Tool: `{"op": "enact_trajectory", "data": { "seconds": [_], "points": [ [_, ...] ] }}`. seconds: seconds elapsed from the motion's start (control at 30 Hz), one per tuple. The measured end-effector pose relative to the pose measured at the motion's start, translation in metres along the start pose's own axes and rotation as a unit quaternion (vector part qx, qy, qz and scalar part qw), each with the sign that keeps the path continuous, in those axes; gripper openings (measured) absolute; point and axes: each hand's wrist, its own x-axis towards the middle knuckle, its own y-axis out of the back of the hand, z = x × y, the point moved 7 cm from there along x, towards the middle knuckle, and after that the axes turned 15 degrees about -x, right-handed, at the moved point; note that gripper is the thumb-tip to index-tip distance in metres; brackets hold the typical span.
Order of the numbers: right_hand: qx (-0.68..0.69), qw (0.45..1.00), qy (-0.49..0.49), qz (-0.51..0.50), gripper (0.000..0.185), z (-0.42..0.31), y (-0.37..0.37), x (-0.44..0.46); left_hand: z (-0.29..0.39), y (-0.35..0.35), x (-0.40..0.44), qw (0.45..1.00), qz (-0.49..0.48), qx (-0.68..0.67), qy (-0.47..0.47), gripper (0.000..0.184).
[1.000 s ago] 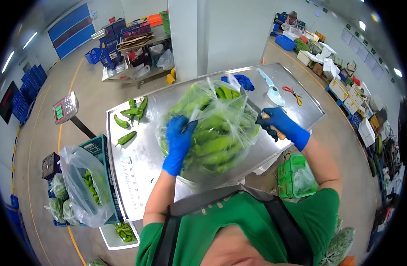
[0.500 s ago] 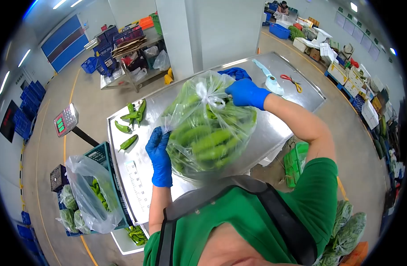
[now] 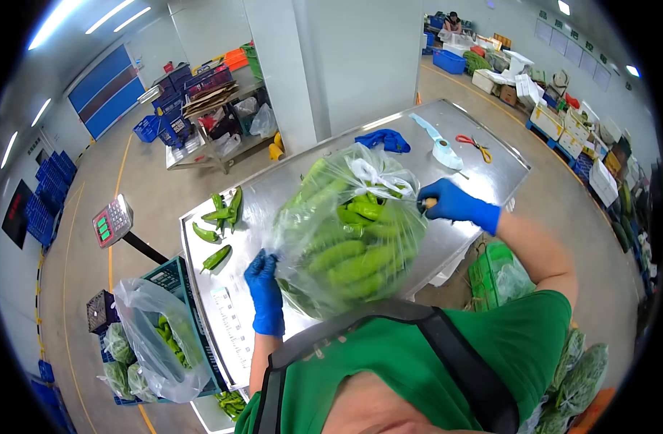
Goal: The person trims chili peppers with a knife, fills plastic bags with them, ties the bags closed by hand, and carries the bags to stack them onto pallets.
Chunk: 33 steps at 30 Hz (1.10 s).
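L hand point(image 3: 263, 282) is pinching the bag point(image 3: 339, 242) at its L side; R hand point(image 3: 451, 202) is gripping a tan handle point(image 3: 427, 203) just beside the bag's R side – can't tell what tool. Bag's sitting mid-table, knot point(image 3: 372, 176) tied up top, w/ green peppers point(image 3: 364, 210) filling it. Loose peppers point(image 3: 216, 258) are lying L; cloth point(image 3: 384, 140) & scissors point(image 3: 475, 146) are lying toward the table's point(image 3: 483, 181) far side – scale point(image 3: 113, 220) is standing off L.
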Motion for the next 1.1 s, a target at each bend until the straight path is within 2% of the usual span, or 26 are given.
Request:
{"op": "enact_trajectory", "data": {
  "seconds": [0.03, 0.1, 0.13, 0.17, 0.2, 0.23, 0.27, 0.33, 0.37, 0.4, 0.43, 0.47, 0.5, 0.57, 0.63, 0.7, 0.8, 0.9, 0.93, 1.0, 1.03, 1.07, 1.1],
  "points": [
    [0.031, 0.999, -0.027, 0.003, 0.018, -0.007, -0.019, 0.007, 0.002, -0.013, -0.004, 0.997, -0.076, 0.025, -0.012, 0.029],
    [0.096, 0.993, -0.070, 0.006, 0.019, -0.021, -0.043, 0.051, 0.011, -0.043, -0.021, 0.979, -0.156, 0.107, -0.074, 0.027],
    [0.221, 0.963, -0.152, -0.026, 0.027, -0.056, -0.013, 0.041, 0.011, -0.033, -0.024, 0.989, -0.137, 0.051, -0.019, 0.027],
    [0.200, 0.962, -0.168, 0.077, 0.030, -0.016, 0.043, 0.007, 0.012, -0.029, -0.014, 0.993, -0.119, -0.016, 0.021, 0.026],
    [0.169, 0.951, -0.184, 0.182, 0.033, 0.023, 0.099, -0.032, 0.002, 0.010, 0.002, 0.997, -0.074, 0.009, -0.005, 0.026],
    [0.132, 0.929, -0.202, 0.279, 0.036, 0.061, 0.154, -0.072, 0.011, 0.028, 0.003, 0.995, -0.099, -0.012, -0.030, 0.025],
    [0.330, 0.837, -0.273, 0.341, 0.037, 0.073, 0.198, -0.116, 0.013, 0.048, -0.003, 0.995, -0.091, 0.035, 0.006, 0.024],
    [0.378, 0.785, -0.337, 0.358, 0.034, 0.064, 0.220, -0.126, 0.003, 0.056, -0.009, 0.989, -0.100, 0.090, 0.062, 0.020],
    [0.252, 0.848, -0.347, 0.311, 0.028, 0.053, 0.199, -0.117, 0.001, 0.054, -0.008, 0.965, -0.156, 0.203, 0.062, 0.028],
    [0.124, 0.892, -0.351, 0.256, 0.023, 0.041, 0.162, -0.112, 0.024, 0.036, -0.011, 0.942, -0.156, 0.296, -0.014, 0.036],
    [0.104, 0.905, -0.367, 0.187, 0.018, 0.030, 0.111, -0.110, 0.051, 0.007, -0.016, 0.904, -0.159, 0.386, -0.088, 0.045],
    [0.080, 0.916, -0.375, 0.116, 0.015, 0.018, 0.060, -0.108, 0.074, -0.014, -0.021, 0.910, -0.162, 0.341, -0.174, 0.053],
    [0.114, 0.959, -0.231, 0.115, 0.012, 0.002, 0.018, -0.100, 0.096, -0.034, -0.027, 0.906, -0.164, 0.293, -0.257, 0.062],
    [0.059, 0.971, -0.157, 0.171, 0.016, -0.042, -0.008, -0.098, 0.110, -0.120, -0.055, 0.823, -0.337, 0.326, -0.321, 0.068],
    [0.106, 0.960, -0.221, 0.136, 0.019, -0.051, -0.016, -0.102, 0.056, -0.171, -0.052, 0.655, -0.424, 0.546, -0.307, 0.080],
    [0.116, 0.950, -0.261, 0.123, 0.021, -0.054, -0.025, -0.113, -0.010, -0.155, -0.019, 0.560, -0.391, 0.654, -0.326, 0.070],
    [0.040, 0.951, -0.273, 0.139, 0.024, -0.057, -0.031, -0.136, -0.017, -0.149, -0.022, 0.477, -0.441, 0.755, -0.086, 0.054],
    [0.126, 0.952, -0.202, 0.194, 0.024, -0.065, -0.054, -0.140, 0.004, -0.142, -0.036, 0.559, -0.489, 0.670, -0.027, 0.047],
    [0.267, 0.922, -0.243, 0.139, 0.026, -0.069, -0.074, -0.136, 0.011, -0.144, -0.045, 0.632, -0.486, 0.603, 0.031, 0.041],
    [0.327, 0.913, -0.209, 0.127, 0.026, -0.096, -0.097, -0.117, 0.020, -0.145, -0.079, 0.725, -0.495, 0.476, 0.050, 0.034],
    [0.256, 0.943, -0.157, 0.145, 0.025, -0.114, -0.098, -0.107, 0.024, -0.148, -0.094, 0.767, -0.493, 0.407, 0.060, 0.031],
    [0.184, 0.965, -0.103, 0.159, 0.024, -0.131, -0.101, -0.100, 0.026, -0.151, -0.103, 0.779, -0.457, 0.411, 0.121, 0.027],
    [0.152, 0.969, -0.103, 0.165, 0.024, -0.137, -0.113, -0.101, 0.023, -0.145, -0.105, 0.797, -0.429, 0.394, 0.159, 0.027]
  ]
}}
